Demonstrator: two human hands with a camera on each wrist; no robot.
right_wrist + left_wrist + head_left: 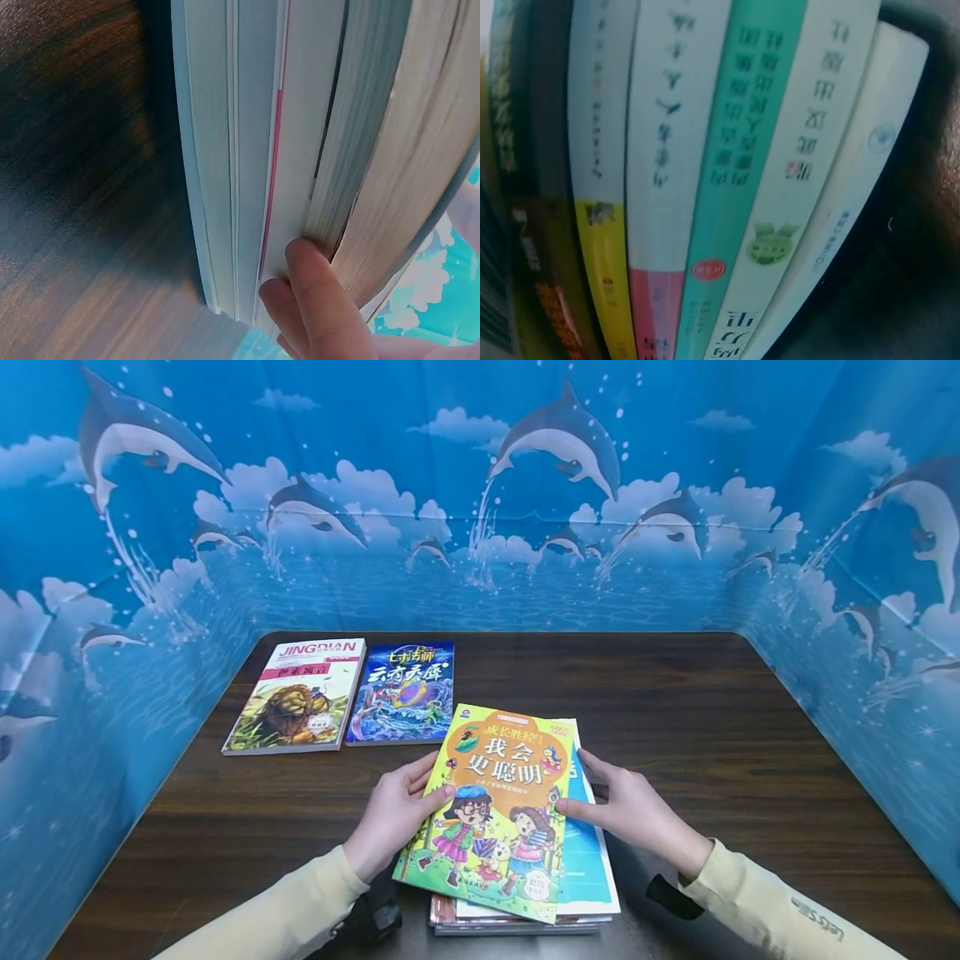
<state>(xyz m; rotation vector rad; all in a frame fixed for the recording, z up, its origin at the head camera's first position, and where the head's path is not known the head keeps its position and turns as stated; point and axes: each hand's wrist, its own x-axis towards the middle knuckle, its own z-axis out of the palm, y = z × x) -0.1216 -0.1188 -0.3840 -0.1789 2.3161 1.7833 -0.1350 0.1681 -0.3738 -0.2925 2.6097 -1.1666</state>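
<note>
A yellow-green children's book [501, 777] with an orange cover panel lies askew on top of a stack of books. My left hand [397, 814] holds its left edge, thumb on the cover and the other fingers partly hidden. On the right edge, my right hand [633, 806] grips with the thumb; in the right wrist view its fingers [322, 300] touch the page edges of the stack [255, 150]. Beneath the yellow book shows a blue-and-white book [588, 852]. Several spines of the stack [727, 187] fill the left wrist view, where the left hand cannot be seen.
Back left on the dark wooden table [675, 693] lie a thick book with a lion on its cover [296, 702] and, beside it, a blue book [401, 693]. A blue curtain with dolphins [480, 485] surrounds the table's back and sides.
</note>
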